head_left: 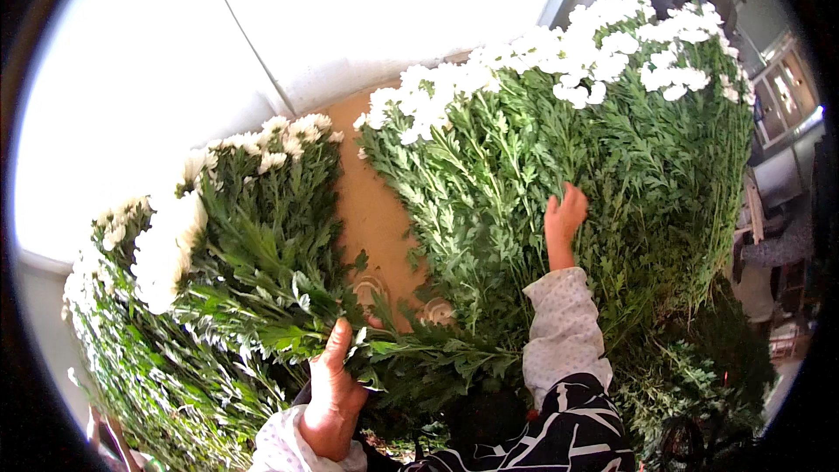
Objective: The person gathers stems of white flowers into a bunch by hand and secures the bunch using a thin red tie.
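My left hand (335, 398) is closed round the leafy stems of a bunch of white chrysanthemums (253, 271), thumb on top. The blooms of this bunch point up and to the left, and its stems trail to the right past my hand. My right hand (566, 217) reaches over a big heap of white chrysanthemums (524, 149) on the right. Its fingers are slightly apart, close above or touching the green leaves, with no stem visible in them. The heap's flower heads lie along the far edge.
More white chrysanthemums (131, 332) lie at the left. Between the heaps shows a strip of tan tabletop (371, 201) with two round pale objects, one a roll-like ring (437, 310). A white wall (306, 17) rises behind. Loose greenery (690, 385) lies at the lower right.
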`<state>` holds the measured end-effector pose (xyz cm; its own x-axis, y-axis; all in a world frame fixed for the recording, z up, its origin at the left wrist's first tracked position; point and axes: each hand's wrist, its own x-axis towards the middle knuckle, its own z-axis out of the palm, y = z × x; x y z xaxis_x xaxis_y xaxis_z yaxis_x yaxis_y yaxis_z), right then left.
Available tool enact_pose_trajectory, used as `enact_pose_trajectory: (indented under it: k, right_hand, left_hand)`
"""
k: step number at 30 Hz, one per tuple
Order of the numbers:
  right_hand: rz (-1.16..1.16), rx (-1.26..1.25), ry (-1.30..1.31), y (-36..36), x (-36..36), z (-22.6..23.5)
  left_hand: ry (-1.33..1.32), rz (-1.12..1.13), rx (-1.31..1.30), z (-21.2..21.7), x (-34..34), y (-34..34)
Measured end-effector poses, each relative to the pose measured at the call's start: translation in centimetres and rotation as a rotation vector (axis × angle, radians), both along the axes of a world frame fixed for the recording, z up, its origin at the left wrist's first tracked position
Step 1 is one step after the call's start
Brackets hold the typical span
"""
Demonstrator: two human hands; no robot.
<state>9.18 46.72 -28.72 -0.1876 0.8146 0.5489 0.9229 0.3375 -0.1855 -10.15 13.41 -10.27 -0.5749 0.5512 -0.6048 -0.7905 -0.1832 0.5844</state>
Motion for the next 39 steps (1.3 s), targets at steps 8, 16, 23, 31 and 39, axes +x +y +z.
enact_pose_trajectory:
  k: [8,16,23,31,39]
  right_hand:
    - [0.330,-0.743,-0.215,-8.5,-10.5,-6.9]
    - [0.190,-0.769,-0.059,-6.4,-11.6,-8.9]
    - [0.464,-1.128,0.175,-6.8,-6.4,0.8]
    - [0.013,-1.452,0.645,-5.5,-0.9,6.3]
    - [0.020,-0.870,0.234,-0.7,-0.5,-4.0]
  left_hand:
    - [0.002,-0.055,0.013,-0.3,-0.4,0.0]
    - [-0.035,0.024,0.021,0.4,-0.8,0.0]
    - [-0.074,-0.002,0.077,1.0,-0.8,-0.6]
    - [0.013,0.030,0.071,0.6,-0.5,-0.4]
    - [-0.045,0.024,0.077,1.2,-0.4,0.2]
